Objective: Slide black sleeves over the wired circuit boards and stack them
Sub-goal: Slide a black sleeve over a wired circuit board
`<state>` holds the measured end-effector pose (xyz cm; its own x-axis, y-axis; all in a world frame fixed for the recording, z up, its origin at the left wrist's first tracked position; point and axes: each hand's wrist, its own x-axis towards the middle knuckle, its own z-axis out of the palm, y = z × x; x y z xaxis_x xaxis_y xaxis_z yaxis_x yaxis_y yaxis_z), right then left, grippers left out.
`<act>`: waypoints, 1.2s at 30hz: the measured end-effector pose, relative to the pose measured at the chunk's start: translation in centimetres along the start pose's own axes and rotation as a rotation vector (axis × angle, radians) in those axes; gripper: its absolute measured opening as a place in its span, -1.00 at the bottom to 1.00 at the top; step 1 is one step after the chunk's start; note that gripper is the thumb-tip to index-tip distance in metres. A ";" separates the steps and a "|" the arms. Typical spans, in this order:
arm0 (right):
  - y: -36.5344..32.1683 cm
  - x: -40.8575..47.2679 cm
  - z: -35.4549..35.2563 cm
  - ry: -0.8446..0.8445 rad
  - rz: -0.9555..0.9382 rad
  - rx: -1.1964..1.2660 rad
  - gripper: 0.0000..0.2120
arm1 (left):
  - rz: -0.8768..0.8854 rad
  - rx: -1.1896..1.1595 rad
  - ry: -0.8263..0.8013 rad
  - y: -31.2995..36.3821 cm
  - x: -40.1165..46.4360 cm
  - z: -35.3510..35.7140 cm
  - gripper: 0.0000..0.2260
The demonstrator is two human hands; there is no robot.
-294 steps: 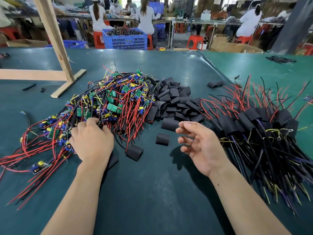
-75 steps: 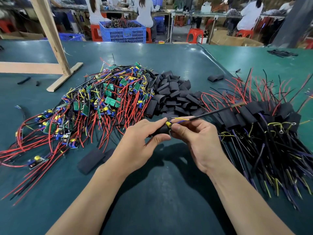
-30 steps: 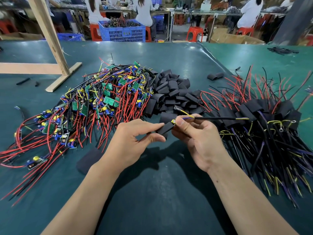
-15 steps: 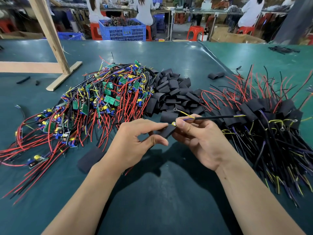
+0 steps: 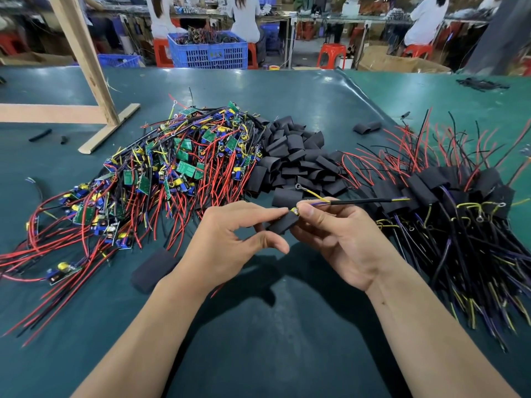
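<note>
Between my hands is a black sleeve (image 5: pixel 283 224) with a wired circuit board inside it; a yellow part shows at its top end. My left hand (image 5: pixel 227 242) pinches the sleeve's upper edge with forefinger and thumb. My right hand (image 5: pixel 342 239) grips the board's end, and its black cable (image 5: pixel 362 200) runs out to the right. A heap of bare wired boards (image 5: pixel 172 168) lies to the left. Empty black sleeves (image 5: pixel 296 159) are piled in the middle. Sleeved boards (image 5: pixel 448 191) are stacked on the right.
A wooden frame (image 5: pixel 94 90) stands at the back left of the green table (image 5: pixel 273 340). One loose sleeve (image 5: pixel 153 270) lies beside my left wrist, and two more loose sleeves (image 5: pixel 366 127) lie further back. Blue crates and seated people are beyond the table.
Both hands took up a board and a sleeve since the earliest frame. Over the last second the hands have barely moved; the sleeve sits a little further over the board.
</note>
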<state>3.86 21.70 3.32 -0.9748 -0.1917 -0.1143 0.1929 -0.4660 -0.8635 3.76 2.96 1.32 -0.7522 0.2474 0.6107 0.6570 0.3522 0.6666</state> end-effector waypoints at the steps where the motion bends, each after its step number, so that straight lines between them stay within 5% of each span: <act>1: 0.0 0.0 0.1 0.004 -0.012 -0.016 -0.95 | -0.003 0.001 0.002 0.0 0.0 0.0 -0.61; 11: -0.4 -0.4 0.0 -0.042 -0.034 -0.106 -0.81 | -0.003 0.002 0.035 -0.5 0.3 -0.5 -0.64; 25: -0.1 -0.5 0.4 0.029 -0.221 -0.384 -0.86 | -0.048 -0.049 -0.019 0.1 -0.1 -0.1 -0.51; 31: -0.3 -0.8 0.9 0.018 -0.156 -0.298 -0.70 | -0.058 -0.032 -0.034 0.0 -0.1 -0.1 -0.53; 36: -0.1 -0.6 1.1 0.067 -0.156 -0.207 -0.81 | -0.085 -0.024 -0.011 0.1 0.1 -0.1 -0.59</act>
<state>4.55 20.94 3.98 -0.9975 -0.0704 0.0018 0.0193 -0.2976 -0.9545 3.78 2.89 1.48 -0.8057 0.2278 0.5468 0.5918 0.3503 0.7260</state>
